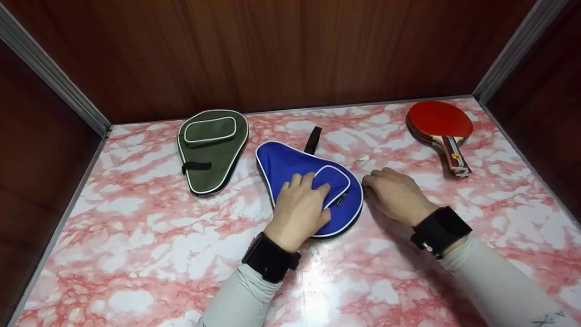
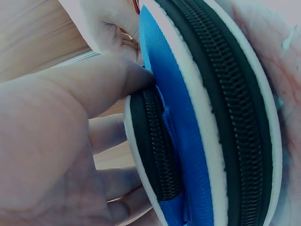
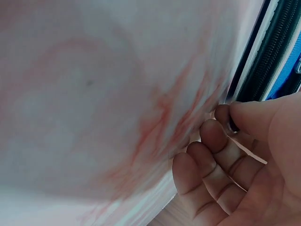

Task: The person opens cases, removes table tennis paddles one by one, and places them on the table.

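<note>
A blue table tennis bat case (image 1: 286, 163) with white piping lies flat on the table, its round end toward the right. My left hand (image 1: 297, 209) rests on it, fingers spread over the small zipped pocket (image 1: 337, 179). The left wrist view shows the case's black main zip (image 2: 235, 113) running along its edge, beside the pocket's own zip (image 2: 160, 146). At the right edge of the case, my right hand (image 1: 399, 195) pinches a small dark zip pull (image 3: 233, 126) between thumb and forefinger. Most of the pull is hidden by the fingertips.
A green bat case (image 1: 209, 154) lies at the back left. Stacked red table tennis bats (image 1: 440, 119) lie at the back right, handles toward me. From the blue case a black strap (image 1: 313, 140) sticks out behind. Brown panels (image 1: 290, 54) wall in the marbled table (image 1: 150, 254).
</note>
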`<control>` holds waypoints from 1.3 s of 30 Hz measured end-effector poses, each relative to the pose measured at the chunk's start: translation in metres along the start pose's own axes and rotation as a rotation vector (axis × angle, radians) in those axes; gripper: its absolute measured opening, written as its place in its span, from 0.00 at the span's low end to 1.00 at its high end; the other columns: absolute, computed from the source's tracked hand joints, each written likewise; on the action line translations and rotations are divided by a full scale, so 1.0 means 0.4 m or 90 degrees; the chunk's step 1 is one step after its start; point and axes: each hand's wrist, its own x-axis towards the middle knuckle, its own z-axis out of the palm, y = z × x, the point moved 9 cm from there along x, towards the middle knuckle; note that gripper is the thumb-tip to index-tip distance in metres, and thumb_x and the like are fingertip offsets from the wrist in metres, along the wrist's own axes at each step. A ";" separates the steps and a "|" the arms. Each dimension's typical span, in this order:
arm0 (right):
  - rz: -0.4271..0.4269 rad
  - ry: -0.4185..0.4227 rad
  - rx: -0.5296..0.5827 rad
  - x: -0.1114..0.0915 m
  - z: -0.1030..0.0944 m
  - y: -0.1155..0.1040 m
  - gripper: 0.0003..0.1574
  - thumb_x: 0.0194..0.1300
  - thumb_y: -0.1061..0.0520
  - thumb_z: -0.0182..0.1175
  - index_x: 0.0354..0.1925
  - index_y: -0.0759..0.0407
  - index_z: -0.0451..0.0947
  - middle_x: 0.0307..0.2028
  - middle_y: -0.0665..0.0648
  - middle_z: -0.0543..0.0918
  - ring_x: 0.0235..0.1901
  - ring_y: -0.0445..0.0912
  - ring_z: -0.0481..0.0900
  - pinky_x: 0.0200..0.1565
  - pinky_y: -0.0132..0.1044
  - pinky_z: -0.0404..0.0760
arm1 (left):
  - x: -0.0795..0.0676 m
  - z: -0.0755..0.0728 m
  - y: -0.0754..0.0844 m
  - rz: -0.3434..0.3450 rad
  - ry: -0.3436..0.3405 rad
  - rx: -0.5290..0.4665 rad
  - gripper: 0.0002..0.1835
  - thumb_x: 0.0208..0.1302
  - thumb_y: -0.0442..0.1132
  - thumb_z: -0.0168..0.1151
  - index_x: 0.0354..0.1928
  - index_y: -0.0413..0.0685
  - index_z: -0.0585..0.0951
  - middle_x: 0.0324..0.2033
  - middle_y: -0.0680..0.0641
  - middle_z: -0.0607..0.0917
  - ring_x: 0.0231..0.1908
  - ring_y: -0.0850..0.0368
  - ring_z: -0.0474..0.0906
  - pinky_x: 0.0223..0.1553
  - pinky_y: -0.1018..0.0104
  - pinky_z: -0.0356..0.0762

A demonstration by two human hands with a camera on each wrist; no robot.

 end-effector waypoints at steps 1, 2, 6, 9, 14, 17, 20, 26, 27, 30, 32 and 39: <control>-0.003 0.001 -0.004 0.000 0.000 -0.001 0.03 0.69 0.65 0.70 0.39 0.58 0.85 0.35 0.58 0.85 0.36 0.58 0.80 0.38 0.53 0.81 | 0.000 0.000 0.000 0.000 -0.001 0.000 0.27 0.63 0.52 0.75 0.63 0.52 0.90 0.63 0.38 0.85 0.55 0.40 0.80 0.49 0.49 0.80; -0.005 0.002 -0.007 -0.001 0.000 -0.001 0.03 0.69 0.65 0.70 0.39 0.58 0.85 0.35 0.58 0.85 0.36 0.58 0.80 0.38 0.53 0.81 | 0.000 0.001 -0.001 -0.001 -0.002 0.000 0.27 0.63 0.52 0.75 0.63 0.52 0.90 0.63 0.38 0.85 0.56 0.40 0.80 0.50 0.48 0.80; -0.014 0.006 -0.009 -0.003 -0.002 -0.003 0.03 0.70 0.64 0.69 0.38 0.58 0.85 0.34 0.58 0.85 0.35 0.59 0.80 0.37 0.53 0.81 | 0.000 0.004 -0.001 -0.004 -0.012 -0.001 0.27 0.64 0.52 0.75 0.64 0.52 0.89 0.64 0.37 0.85 0.57 0.39 0.80 0.51 0.47 0.80; -0.016 0.009 -0.011 -0.008 -0.003 -0.006 0.04 0.70 0.65 0.69 0.37 0.57 0.84 0.33 0.57 0.84 0.35 0.59 0.80 0.37 0.53 0.80 | 0.001 0.003 0.001 -0.004 -0.017 0.000 0.28 0.65 0.52 0.75 0.65 0.52 0.89 0.65 0.37 0.84 0.57 0.39 0.80 0.52 0.47 0.80; -0.016 0.014 -0.013 -0.022 -0.006 -0.014 0.05 0.69 0.65 0.70 0.36 0.57 0.84 0.31 0.56 0.83 0.34 0.58 0.80 0.35 0.53 0.80 | 0.004 0.003 0.003 -0.007 -0.021 0.000 0.27 0.65 0.52 0.74 0.65 0.53 0.89 0.65 0.38 0.85 0.57 0.40 0.80 0.51 0.48 0.80; -0.019 0.024 -0.010 -0.034 -0.009 -0.022 0.05 0.70 0.65 0.70 0.36 0.56 0.85 0.31 0.56 0.84 0.35 0.58 0.80 0.35 0.53 0.80 | 0.005 0.003 0.003 -0.006 -0.021 -0.003 0.27 0.64 0.51 0.75 0.65 0.53 0.89 0.65 0.38 0.84 0.58 0.40 0.80 0.51 0.48 0.80; -0.024 0.031 -0.011 -0.046 -0.011 -0.031 0.06 0.69 0.65 0.71 0.36 0.56 0.85 0.31 0.55 0.83 0.35 0.57 0.81 0.35 0.53 0.81 | 0.004 0.002 0.004 -0.003 -0.017 -0.004 0.28 0.64 0.51 0.75 0.65 0.52 0.89 0.65 0.38 0.85 0.58 0.39 0.80 0.51 0.47 0.80; -0.027 0.024 -0.009 -0.059 -0.007 -0.046 0.07 0.68 0.65 0.72 0.35 0.56 0.84 0.30 0.55 0.82 0.33 0.57 0.79 0.34 0.52 0.79 | 0.002 0.005 0.002 -0.005 -0.011 0.003 0.27 0.64 0.52 0.75 0.64 0.52 0.89 0.64 0.37 0.85 0.57 0.40 0.80 0.50 0.48 0.79; -0.027 0.022 -0.009 -0.060 -0.007 -0.049 0.06 0.69 0.65 0.72 0.36 0.56 0.85 0.30 0.55 0.82 0.33 0.57 0.79 0.34 0.52 0.79 | 0.001 0.006 0.002 -0.005 -0.010 0.005 0.27 0.64 0.52 0.75 0.64 0.53 0.89 0.64 0.37 0.85 0.57 0.40 0.80 0.50 0.49 0.79; -0.027 0.018 -0.012 -0.065 -0.006 -0.059 0.05 0.70 0.65 0.71 0.37 0.56 0.86 0.30 0.55 0.83 0.33 0.56 0.78 0.34 0.51 0.79 | 0.000 0.007 0.002 -0.005 -0.008 0.007 0.27 0.64 0.52 0.75 0.64 0.53 0.89 0.64 0.38 0.85 0.57 0.40 0.80 0.49 0.49 0.79; -0.031 0.016 -0.018 -0.070 -0.007 -0.067 0.04 0.70 0.64 0.72 0.37 0.56 0.87 0.30 0.55 0.83 0.32 0.56 0.78 0.34 0.50 0.79 | 0.001 0.007 0.002 -0.005 -0.007 0.007 0.27 0.64 0.52 0.75 0.64 0.53 0.89 0.63 0.38 0.85 0.57 0.40 0.80 0.49 0.49 0.79; -0.056 0.013 -0.024 -0.087 -0.002 -0.093 0.03 0.69 0.61 0.74 0.40 0.54 0.90 0.32 0.54 0.85 0.34 0.54 0.81 0.37 0.51 0.81 | 0.000 0.003 0.003 -0.005 -0.003 0.006 0.27 0.63 0.52 0.76 0.64 0.53 0.89 0.63 0.38 0.85 0.56 0.40 0.80 0.48 0.49 0.79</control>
